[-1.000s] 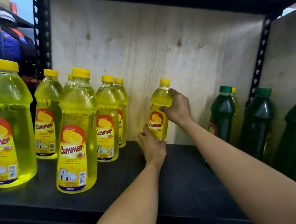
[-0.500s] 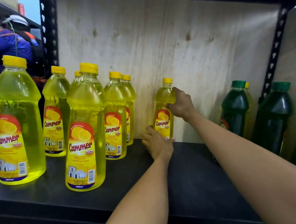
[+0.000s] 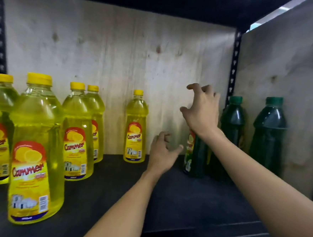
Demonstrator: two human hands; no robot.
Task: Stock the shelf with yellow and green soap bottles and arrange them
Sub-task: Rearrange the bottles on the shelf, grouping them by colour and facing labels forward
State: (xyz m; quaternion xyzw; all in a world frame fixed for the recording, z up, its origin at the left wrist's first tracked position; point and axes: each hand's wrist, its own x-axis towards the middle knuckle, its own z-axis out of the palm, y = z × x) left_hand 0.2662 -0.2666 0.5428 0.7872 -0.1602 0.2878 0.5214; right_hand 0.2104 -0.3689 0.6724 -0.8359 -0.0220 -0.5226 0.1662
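Observation:
A lone yellow soap bottle stands upright at the back of the black shelf, against the plywood back wall. Several more yellow bottles are grouped at the left. Three green bottles stand at the right; the nearest green one is partly hidden by my right wrist. My right hand hovers open with fingers curled, to the right of the lone yellow bottle and in front of the green ones. My left hand is open and low, between the yellow bottle and the nearest green one. Neither hand touches a bottle.
A plywood back wall and a plywood side panel close in the shelf. Black perforated uprights stand at the back right and far left. Bare shelf surface lies between the yellow group and the green bottles.
Both hands have let go of the lone yellow bottle and moved right toward the green bottles. The view has shifted to the right and closer.

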